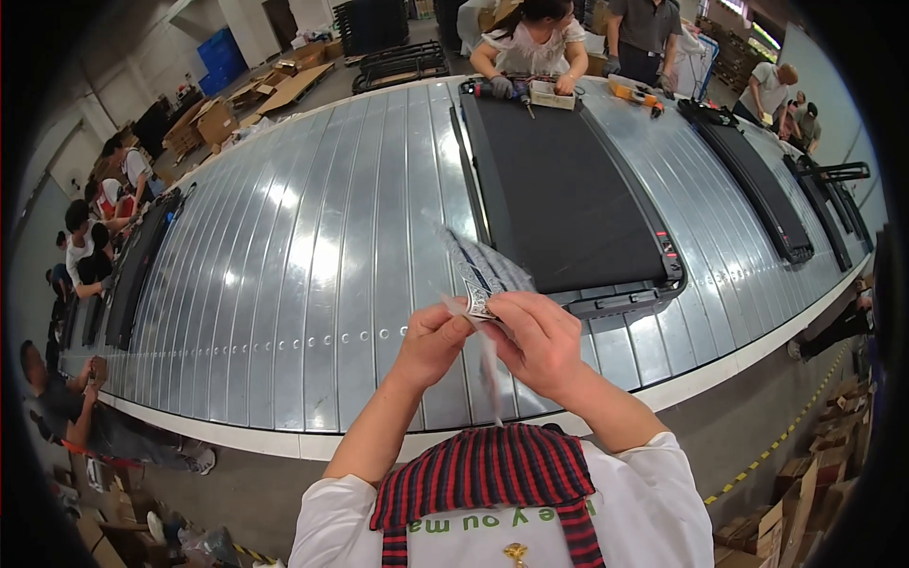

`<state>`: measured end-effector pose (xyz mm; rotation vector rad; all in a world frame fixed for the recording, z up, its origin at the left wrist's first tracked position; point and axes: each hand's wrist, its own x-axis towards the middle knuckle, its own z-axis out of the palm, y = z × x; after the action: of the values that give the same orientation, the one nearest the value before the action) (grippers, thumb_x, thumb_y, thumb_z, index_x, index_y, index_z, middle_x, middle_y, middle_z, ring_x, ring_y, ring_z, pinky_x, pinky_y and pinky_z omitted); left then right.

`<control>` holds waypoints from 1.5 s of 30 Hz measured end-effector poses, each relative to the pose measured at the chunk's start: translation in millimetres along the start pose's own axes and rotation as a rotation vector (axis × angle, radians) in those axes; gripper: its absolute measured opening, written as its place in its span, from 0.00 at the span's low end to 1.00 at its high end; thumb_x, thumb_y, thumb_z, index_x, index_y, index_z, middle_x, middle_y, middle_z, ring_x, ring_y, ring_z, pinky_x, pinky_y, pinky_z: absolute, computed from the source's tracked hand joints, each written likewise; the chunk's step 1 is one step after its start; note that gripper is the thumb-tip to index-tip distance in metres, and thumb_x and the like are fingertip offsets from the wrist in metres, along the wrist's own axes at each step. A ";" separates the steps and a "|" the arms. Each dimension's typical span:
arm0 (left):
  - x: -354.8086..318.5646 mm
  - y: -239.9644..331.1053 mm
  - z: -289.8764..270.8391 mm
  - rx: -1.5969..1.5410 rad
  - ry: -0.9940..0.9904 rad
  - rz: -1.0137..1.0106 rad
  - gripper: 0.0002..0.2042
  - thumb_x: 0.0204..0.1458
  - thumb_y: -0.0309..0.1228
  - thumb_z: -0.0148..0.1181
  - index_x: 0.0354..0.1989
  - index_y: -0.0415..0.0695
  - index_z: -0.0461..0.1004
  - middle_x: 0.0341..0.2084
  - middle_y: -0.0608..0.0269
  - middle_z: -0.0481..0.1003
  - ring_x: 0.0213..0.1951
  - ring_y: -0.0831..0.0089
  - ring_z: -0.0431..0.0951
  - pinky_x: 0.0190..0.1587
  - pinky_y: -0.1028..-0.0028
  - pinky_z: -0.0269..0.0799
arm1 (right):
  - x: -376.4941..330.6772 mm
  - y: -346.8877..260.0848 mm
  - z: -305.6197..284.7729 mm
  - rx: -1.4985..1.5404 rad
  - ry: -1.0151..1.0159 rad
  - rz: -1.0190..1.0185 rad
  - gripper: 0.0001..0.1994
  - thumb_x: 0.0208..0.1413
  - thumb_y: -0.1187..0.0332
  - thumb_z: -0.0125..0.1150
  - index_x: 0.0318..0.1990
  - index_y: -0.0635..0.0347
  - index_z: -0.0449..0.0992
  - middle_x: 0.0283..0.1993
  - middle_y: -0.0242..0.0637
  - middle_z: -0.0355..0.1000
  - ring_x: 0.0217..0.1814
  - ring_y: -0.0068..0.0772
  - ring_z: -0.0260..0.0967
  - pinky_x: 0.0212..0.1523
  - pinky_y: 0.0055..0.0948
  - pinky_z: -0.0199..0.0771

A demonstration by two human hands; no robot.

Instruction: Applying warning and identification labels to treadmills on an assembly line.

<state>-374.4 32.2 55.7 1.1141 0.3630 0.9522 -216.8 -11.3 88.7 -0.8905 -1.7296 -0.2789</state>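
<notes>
In front of my chest, my left hand and my right hand meet, both with fingers pinched on a sheet of silver-and-dark printed stickers. Thin, clear film seems to trail from the sheet, its lower end hanging below my fingers. The sheet's upper part spreads out beyond my hands, over the metal-slatted conveyor. Just past it lies a black treadmill deck, flat on the slats, its near right corner showing small red marks.
Across the conveyor, a person in a light top works at the deck's far end, beside a small parts tray. More black frames lie to the right. An orange tool rests on the far edge. Other people work at the left end.
</notes>
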 end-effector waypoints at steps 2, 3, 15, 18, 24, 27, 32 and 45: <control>-6.5 0.7 -6.4 -0.328 -0.050 -0.032 0.11 0.51 0.31 0.54 0.39 0.38 0.70 0.35 0.63 0.72 0.39 0.71 0.72 0.44 0.73 0.67 | 5.2 -11.3 2.6 0.028 0.021 -0.013 0.15 0.33 0.78 0.65 0.33 0.65 0.71 0.30 0.38 0.70 0.28 0.36 0.70 0.27 0.27 0.71; -8.3 -2.8 -11.9 -0.323 -0.044 -0.028 0.11 0.51 0.31 0.54 0.39 0.38 0.70 0.35 0.63 0.72 0.39 0.71 0.72 0.44 0.73 0.67 | 5.1 -12.8 5.4 0.036 0.022 -0.014 0.15 0.33 0.78 0.65 0.33 0.65 0.71 0.30 0.38 0.70 0.28 0.36 0.70 0.27 0.27 0.71; -12.0 -3.7 -25.4 -0.084 0.173 -0.100 0.09 0.50 0.31 0.55 0.36 0.40 0.71 0.31 0.66 0.73 0.34 0.77 0.71 0.39 0.76 0.67 | -9.5 -3.3 19.2 0.073 -0.220 0.085 0.13 0.36 0.73 0.61 0.34 0.63 0.70 0.30 0.40 0.70 0.27 0.40 0.69 0.25 0.31 0.71; -14.3 -4.7 -28.7 0.053 0.233 -0.108 0.07 0.49 0.31 0.56 0.31 0.40 0.73 0.26 0.71 0.72 0.29 0.84 0.68 0.34 0.81 0.64 | -11.1 -2.1 23.8 0.139 -0.275 0.163 0.14 0.35 0.73 0.61 0.34 0.61 0.70 0.31 0.40 0.70 0.27 0.41 0.69 0.25 0.32 0.71; -16.5 6.8 -28.6 0.362 0.255 -0.069 0.08 0.49 0.31 0.56 0.24 0.39 0.73 0.21 0.74 0.70 0.26 0.86 0.66 0.28 0.83 0.63 | -16.2 -0.9 35.2 0.122 -0.337 0.100 0.12 0.35 0.69 0.61 0.31 0.60 0.70 0.26 0.38 0.67 0.24 0.41 0.67 0.21 0.34 0.68; -17.6 3.6 -34.0 0.351 0.265 -0.044 0.09 0.48 0.33 0.57 0.25 0.39 0.74 0.21 0.73 0.71 0.25 0.86 0.66 0.28 0.83 0.63 | -19.9 -2.5 38.9 0.084 -0.392 0.111 0.12 0.35 0.69 0.61 0.31 0.60 0.71 0.26 0.39 0.68 0.24 0.42 0.68 0.20 0.34 0.68; -14.4 2.8 -42.6 0.250 0.233 -0.083 0.10 0.49 0.34 0.57 0.29 0.38 0.74 0.24 0.70 0.72 0.28 0.84 0.68 0.31 0.82 0.66 | -17.1 -7.5 48.4 0.058 -0.363 0.187 0.13 0.36 0.69 0.61 0.33 0.60 0.71 0.28 0.40 0.69 0.26 0.42 0.69 0.24 0.34 0.69; -23.2 22.7 -81.8 0.037 0.118 0.114 0.05 0.47 0.25 0.58 0.31 0.37 0.72 0.31 0.63 0.73 0.33 0.80 0.72 0.36 0.81 0.69 | -6.5 -25.9 80.7 0.062 -0.458 0.300 0.17 0.39 0.68 0.61 0.40 0.58 0.71 0.35 0.41 0.71 0.33 0.43 0.70 0.32 0.31 0.72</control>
<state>-453.6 64.9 35.6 1.1248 0.4177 1.1191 -292.2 15.9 60.5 -1.2178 -1.9701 0.1924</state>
